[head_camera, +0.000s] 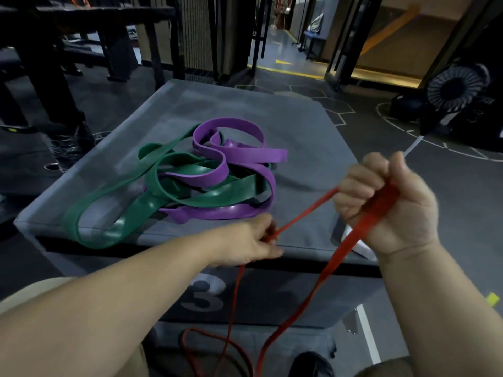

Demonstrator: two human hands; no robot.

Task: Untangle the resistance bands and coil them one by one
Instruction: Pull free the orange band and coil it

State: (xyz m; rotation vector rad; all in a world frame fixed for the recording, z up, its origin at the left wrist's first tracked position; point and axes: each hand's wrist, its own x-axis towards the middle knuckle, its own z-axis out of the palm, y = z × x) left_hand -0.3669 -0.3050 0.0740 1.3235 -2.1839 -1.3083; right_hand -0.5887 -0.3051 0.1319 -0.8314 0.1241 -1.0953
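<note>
A thin red resistance band [306,212] runs taut between my two hands above the front edge of a grey padded box [307,137]. My right hand [386,202] grips one end of it in a fist, raised over the box's front right corner. My left hand [250,240] pinches the band lower down, at the front edge. From both hands the red band hangs down to the floor in loose loops. On the box top lie a wide green band [130,191] and a wide purple band [231,161], tangled together in one pile.
The box front bears a large number 3 [205,293]. A black floor fan [454,88] stands at the far right on the dark marked floor. Dark gym frames and benches [68,44] fill the back left. A doorway opens at the back.
</note>
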